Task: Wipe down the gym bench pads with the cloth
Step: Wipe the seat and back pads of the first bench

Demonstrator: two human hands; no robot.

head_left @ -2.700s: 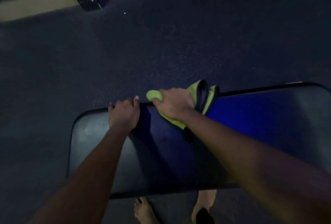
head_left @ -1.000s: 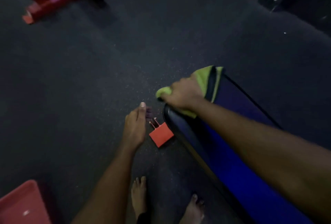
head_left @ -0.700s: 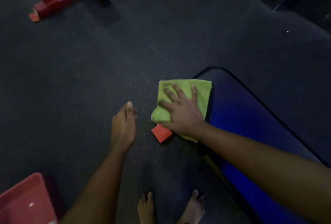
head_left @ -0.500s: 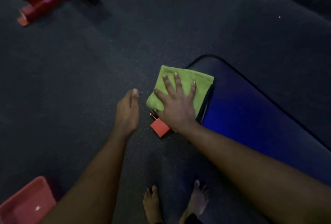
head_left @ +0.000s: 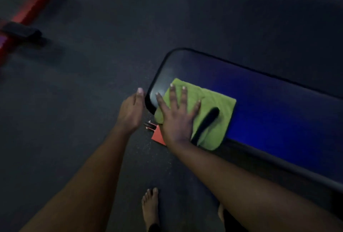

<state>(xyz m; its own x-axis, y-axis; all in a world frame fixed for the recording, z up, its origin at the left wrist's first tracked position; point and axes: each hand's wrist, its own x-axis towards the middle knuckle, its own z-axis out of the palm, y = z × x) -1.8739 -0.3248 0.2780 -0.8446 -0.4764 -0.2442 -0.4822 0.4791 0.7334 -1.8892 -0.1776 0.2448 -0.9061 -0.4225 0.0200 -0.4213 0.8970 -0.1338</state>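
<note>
The green cloth point(head_left: 213, 116) lies flat on the near end of the bench pad point(head_left: 269, 105), with one edge hanging over the side. The bench pad is long, dark and shiny blue, with round corners.

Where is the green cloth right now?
In the head view, right of centre, the green cloth lies on the end of the bench pad, under the flat right hand.

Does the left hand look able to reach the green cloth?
Probably yes: the left hand is open beside the pad, nothing between it and the cloth, though the right hand covers part.
</note>
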